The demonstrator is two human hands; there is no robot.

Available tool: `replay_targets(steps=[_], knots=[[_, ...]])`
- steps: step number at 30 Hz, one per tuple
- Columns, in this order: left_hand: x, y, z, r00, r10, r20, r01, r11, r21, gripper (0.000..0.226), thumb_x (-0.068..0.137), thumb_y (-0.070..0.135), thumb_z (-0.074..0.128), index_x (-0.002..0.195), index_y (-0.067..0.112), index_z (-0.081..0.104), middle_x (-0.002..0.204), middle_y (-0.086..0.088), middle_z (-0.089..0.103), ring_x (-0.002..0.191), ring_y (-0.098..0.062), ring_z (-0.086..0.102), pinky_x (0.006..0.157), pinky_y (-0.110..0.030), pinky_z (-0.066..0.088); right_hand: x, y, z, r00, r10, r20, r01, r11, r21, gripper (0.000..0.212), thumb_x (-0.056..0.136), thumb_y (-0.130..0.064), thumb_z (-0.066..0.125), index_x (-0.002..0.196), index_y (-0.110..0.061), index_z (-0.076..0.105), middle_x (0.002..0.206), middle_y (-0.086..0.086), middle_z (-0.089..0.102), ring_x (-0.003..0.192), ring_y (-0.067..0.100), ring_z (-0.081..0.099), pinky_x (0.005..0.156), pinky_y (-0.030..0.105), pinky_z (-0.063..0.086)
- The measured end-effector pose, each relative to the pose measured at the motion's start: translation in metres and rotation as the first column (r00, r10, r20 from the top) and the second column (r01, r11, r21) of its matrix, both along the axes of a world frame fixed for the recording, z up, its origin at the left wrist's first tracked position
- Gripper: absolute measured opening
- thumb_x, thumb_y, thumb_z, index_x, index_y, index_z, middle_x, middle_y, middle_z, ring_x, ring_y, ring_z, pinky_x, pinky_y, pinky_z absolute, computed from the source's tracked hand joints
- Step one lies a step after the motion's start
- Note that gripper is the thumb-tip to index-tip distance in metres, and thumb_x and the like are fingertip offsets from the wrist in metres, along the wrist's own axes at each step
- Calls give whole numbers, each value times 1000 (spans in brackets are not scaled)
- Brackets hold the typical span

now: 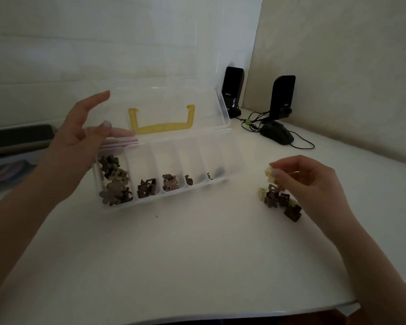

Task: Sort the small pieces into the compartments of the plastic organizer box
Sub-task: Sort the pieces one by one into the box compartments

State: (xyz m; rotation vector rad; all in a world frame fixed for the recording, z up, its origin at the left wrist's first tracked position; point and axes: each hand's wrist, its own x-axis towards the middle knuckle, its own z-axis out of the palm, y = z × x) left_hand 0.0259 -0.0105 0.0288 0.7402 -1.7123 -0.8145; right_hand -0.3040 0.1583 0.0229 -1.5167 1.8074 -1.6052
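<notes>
Small pieces: one cream piece [269,171] is pinched between thumb and fingertips of the right hand [307,179], lifted clear of the desk [197,254]. Directly beneath that hand lies the unsorted pile [281,200], brown and cream pieces touching one another. Well to that hand's left stands the organizer box [167,170], lid [174,109] raised, with five compartments in a row. The left hand [80,137] hovers over the box's far left corner, fingers spread and gripping nothing; whether it touches the rim cannot be told. The compartment nearest it is fullest; the next two hold small clusters; the last two hold one or two dark pieces each. Judgement: sorting is well under way, with roughly a handful left.
</notes>
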Motion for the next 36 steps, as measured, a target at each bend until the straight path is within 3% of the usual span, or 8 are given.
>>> replay_targets(steps=[7,16,21,25,28,31,33,36], knots=[[-3,4,2,1000,22,14,-22,999,23,41,97,30,46,131,52,44,96,5,76,98,-20,70,96,-60,45,84,-30,18,910,374,-176,-396,912,-106,12,78,-12,74,86,-18,69,83,-2,71,75,12,67,73,23,54],[-6,7,4,999,45,26,-45,999,11,40,93,37,47,128,57,44,92,7,76,98,-17,70,97,-55,47,130,-62,21,771,539,-339,-569,822,10,6,84,-10,66,89,-14,64,86,0,66,70,9,66,66,19,53],[-4,6,4,998,53,36,-53,998,15,40,93,39,47,128,57,43,93,7,76,100,-19,69,95,-56,47,140,-68,18,749,321,-580,-470,874,-123,3,87,-11,62,88,-11,60,84,-5,65,78,8,63,88,33,48],[-4,5,2,999,41,35,-41,999,-3,41,96,34,46,131,54,42,92,8,76,98,-19,69,91,-44,50,139,-69,19,829,292,-477,-428,881,-203,10,84,-15,66,88,-16,57,85,-12,63,82,3,62,93,35,43],[-4,5,2,999,24,28,-24,1000,-10,41,96,31,45,132,51,42,92,9,76,98,-13,69,89,-34,48,140,-71,11,726,123,-677,-323,930,-178,11,81,-28,69,88,-24,62,89,-16,66,96,7,56,103,34,26],[-4,4,2,1000,13,29,-12,1000,-18,41,96,32,46,132,51,42,92,8,76,101,-13,68,93,-31,49,140,-73,7,642,132,-755,-338,933,-125,13,82,-30,68,95,-27,69,117,-12,65,117,14,51,107,39,23],[-3,3,1,999,9,35,-8,1000,-21,41,98,29,46,135,47,41,91,10,76,97,-11,69,83,-18,50,130,-72,11,742,141,-655,-340,922,-187,16,87,-26,62,101,-27,70,128,-9,59,121,14,49,107,43,29],[-3,4,2,999,18,35,-17,1000,-16,41,100,26,45,135,46,41,91,11,76,97,-9,69,78,-12,48,99,-62,21,897,18,-442,-195,913,-358,19,91,-15,55,100,-24,69,110,-10,65,107,7,57,98,27,39]])
